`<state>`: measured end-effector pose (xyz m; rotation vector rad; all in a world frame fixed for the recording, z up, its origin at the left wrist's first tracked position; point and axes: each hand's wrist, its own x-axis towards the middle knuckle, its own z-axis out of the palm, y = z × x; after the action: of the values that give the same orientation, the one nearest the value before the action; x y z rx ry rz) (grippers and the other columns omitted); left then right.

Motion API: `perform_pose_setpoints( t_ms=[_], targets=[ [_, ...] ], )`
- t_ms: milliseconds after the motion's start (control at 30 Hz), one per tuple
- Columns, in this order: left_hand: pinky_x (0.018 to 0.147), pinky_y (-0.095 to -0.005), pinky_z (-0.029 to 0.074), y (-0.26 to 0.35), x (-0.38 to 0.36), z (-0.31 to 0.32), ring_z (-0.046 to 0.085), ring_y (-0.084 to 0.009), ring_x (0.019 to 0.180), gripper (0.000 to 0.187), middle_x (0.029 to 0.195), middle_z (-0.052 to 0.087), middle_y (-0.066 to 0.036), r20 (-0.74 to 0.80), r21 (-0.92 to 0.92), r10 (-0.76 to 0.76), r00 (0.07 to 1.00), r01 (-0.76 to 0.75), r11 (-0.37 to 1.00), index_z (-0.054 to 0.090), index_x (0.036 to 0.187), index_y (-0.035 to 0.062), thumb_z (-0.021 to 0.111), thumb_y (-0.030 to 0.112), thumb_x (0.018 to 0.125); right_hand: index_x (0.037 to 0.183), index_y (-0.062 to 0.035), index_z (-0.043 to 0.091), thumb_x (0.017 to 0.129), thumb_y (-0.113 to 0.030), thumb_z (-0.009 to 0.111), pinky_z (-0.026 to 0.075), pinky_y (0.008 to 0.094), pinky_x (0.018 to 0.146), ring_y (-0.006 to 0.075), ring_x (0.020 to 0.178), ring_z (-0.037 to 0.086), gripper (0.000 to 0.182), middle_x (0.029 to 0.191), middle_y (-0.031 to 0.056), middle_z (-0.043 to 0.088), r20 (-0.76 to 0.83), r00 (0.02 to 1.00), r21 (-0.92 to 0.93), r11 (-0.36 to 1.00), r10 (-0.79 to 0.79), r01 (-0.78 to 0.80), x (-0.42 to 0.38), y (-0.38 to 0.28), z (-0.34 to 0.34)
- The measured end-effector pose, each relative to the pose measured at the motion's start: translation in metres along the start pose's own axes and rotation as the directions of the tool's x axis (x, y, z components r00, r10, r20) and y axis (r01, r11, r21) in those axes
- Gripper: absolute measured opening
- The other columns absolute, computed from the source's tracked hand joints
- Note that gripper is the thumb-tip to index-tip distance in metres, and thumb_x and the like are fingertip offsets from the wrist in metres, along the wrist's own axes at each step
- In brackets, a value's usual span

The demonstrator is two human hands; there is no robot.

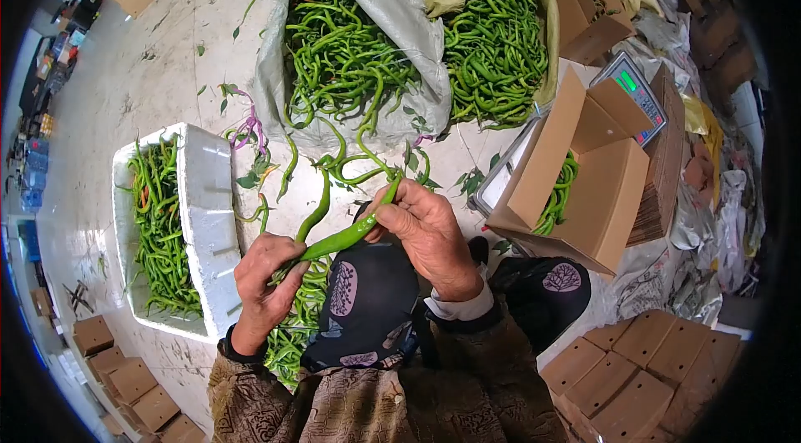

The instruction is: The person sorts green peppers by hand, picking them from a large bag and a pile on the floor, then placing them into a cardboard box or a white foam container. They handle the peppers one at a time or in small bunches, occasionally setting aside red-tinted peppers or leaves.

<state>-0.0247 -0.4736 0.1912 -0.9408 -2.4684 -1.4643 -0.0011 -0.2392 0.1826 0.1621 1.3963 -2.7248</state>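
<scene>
My left hand (263, 284) and my right hand (425, 234) hold one long green pepper (342, 236) between them, the left gripping its lower end and the right pinching its upper part. More green peppers (294, 330) lie piled on the floor just below my left hand, beside my knees. Loose peppers (350, 161) trail across the floor above my hands.
Two open sacks of green peppers (338, 51) (496, 38) lie ahead. A white foam box (209, 209) with peppers stands at left. An open cardboard box (601, 193) holding some peppers sits on a scale (634, 88) at right. Flat cartons (634, 376) are stacked at lower right.
</scene>
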Motion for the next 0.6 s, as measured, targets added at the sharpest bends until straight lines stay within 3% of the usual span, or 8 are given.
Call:
perform_pose_setpoints(
  t_ms=[267, 333, 367, 400, 467, 533, 600],
  targets=[
    [0.072, -0.0321, 0.049, 0.013, -0.019, -0.014, 0.063, -0.0231, 0.079, 0.024, 0.089, 0.066, -0.013, 0.046, -0.127, -0.192, 0.980, 0.197, 0.972, 0.064, 0.099, -0.0032, 0.072, 0.000, 0.077, 0.101, 0.0034, 0.062, 0.100, -0.021, 0.056, 0.052, 0.0252, 0.074, 0.0109, 0.078, 0.063, 0.025, 0.088, 0.0062, 0.066, 0.042, 0.999, 0.011, 1.000, -0.002, 0.002, -0.013, 0.000, 0.009],
    [0.074, -0.0306, 0.049, 0.018, -0.024, -0.018, 0.062, -0.0190, 0.082, 0.023, 0.090, 0.065, -0.010, 0.105, -0.333, -0.557, 0.824, 0.557, 0.761, 0.064, 0.101, -0.0032, 0.072, 0.006, 0.081, 0.102, 0.0041, 0.062, 0.102, -0.026, 0.052, 0.052, 0.0261, 0.074, 0.0126, 0.079, 0.063, 0.032, 0.088, 0.0082, 0.066, 0.013, 0.998, 0.133, 0.990, 0.053, -0.055, -0.015, -0.004, 0.012],
    [0.074, -0.0295, 0.049, 0.017, -0.026, -0.021, 0.061, -0.0160, 0.083, 0.028, 0.093, 0.065, -0.008, 0.110, -0.410, -0.589, 0.800, 0.577, 0.707, 0.063, 0.103, -0.0034, 0.072, 0.014, 0.083, 0.104, 0.0050, 0.062, 0.103, -0.027, 0.049, 0.052, 0.0268, 0.073, 0.0146, 0.079, 0.064, 0.035, 0.089, 0.0104, 0.067, 0.020, 0.998, 0.103, 0.993, 0.057, -0.059, -0.016, -0.004, 0.011],
    [0.068, -0.0265, 0.047, 0.017, -0.023, -0.018, 0.058, -0.0145, 0.075, 0.039, 0.087, 0.061, -0.006, 0.136, -0.599, -0.660, 0.739, 0.591, 0.539, 0.059, 0.103, -0.0003, 0.075, 0.027, 0.080, 0.104, 0.0050, 0.062, 0.103, -0.027, 0.049, 0.052, 0.0268, 0.073, 0.0146, 0.079, 0.064, 0.035, 0.089, 0.0104, 0.067, 0.034, 0.998, 0.106, 0.992, 0.060, -0.063, -0.017, -0.006, 0.012],
    [0.065, -0.0275, 0.046, 0.013, -0.025, -0.022, 0.055, -0.0139, 0.072, 0.038, 0.085, 0.059, -0.006, 0.101, -0.712, -0.644, 0.758, 0.507, 0.485, 0.057, 0.105, 0.0009, 0.075, 0.025, 0.082, 0.105, 0.0058, 0.062, 0.102, -0.023, 0.049, 0.052, 0.0266, 0.072, 0.0152, 0.079, 0.065, 0.031, 0.089, 0.0114, 0.067, 0.024, 0.995, -0.076, 0.993, 0.094, -0.092, -0.017, -0.014, 0.019],
    [0.064, -0.0271, 0.045, 0.014, -0.022, -0.022, 0.054, -0.0142, 0.070, 0.037, 0.085, 0.059, -0.007, 0.139, -0.849, -0.643, 0.753, 0.425, 0.314, 0.057, 0.107, 0.0012, 0.074, 0.023, 0.083, 0.106, 0.0062, 0.063, 0.101, -0.019, 0.049, 0.052, 0.0260, 0.065, 0.0158, 0.077, 0.066, 0.030, 0.091, 0.0128, 0.068, 0.012, 0.987, -0.246, 0.957, 0.162, -0.154, -0.025, -0.021, 0.021],
    [0.067, -0.0293, 0.046, 0.006, -0.020, -0.021, 0.056, -0.0172, 0.075, 0.036, 0.087, 0.060, -0.010, 0.155, -0.923, -0.573, 0.804, 0.325, 0.207, 0.057, 0.113, 0.0006, 0.072, 0.018, 0.085, 0.110, 0.0057, 0.063, 0.100, -0.019, 0.051, 0.053, 0.0253, 0.062, 0.0163, 0.078, 0.067, 0.029, 0.093, 0.0123, 0.069, 0.129, 0.948, -0.300, 0.923, 0.290, -0.242, -0.025, -0.031, 0.026]
  ],
)
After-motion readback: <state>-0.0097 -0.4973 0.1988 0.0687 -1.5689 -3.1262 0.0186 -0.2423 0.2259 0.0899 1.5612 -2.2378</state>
